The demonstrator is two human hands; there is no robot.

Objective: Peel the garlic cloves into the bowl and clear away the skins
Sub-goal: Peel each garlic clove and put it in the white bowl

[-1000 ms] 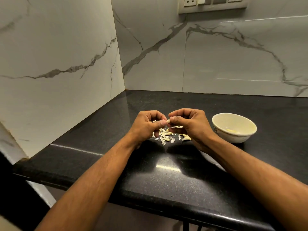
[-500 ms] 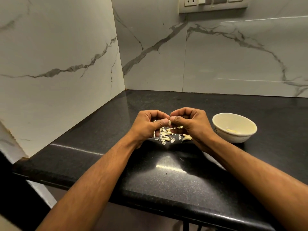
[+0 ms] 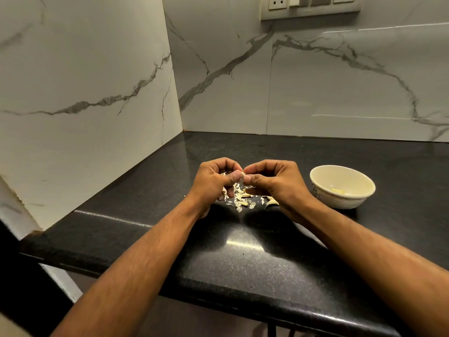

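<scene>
Both hands meet above a black counter. My left hand [image 3: 213, 183] and my right hand [image 3: 277, 183] pinch one small garlic clove [image 3: 243, 175] between thumbs and fingertips; the clove is mostly hidden by the fingers. Below the hands lies a scatter of pale garlic skins and cloves [image 3: 243, 201] on the counter. To the right stands a cream bowl [image 3: 315, 183] with a peeled garlic piece [image 3: 338, 190] lying inside.
The black granite counter [image 3: 243, 259] runs into a corner of white marble walls at the left and back. Its rounded front edge lies near the bottom of the view. A switch and socket panel [image 3: 309, 7] is mounted on the back wall.
The hands have stayed nearly in place, with the fingertips shifting slightly on the clove between them. The bowl and the skins have not moved.
</scene>
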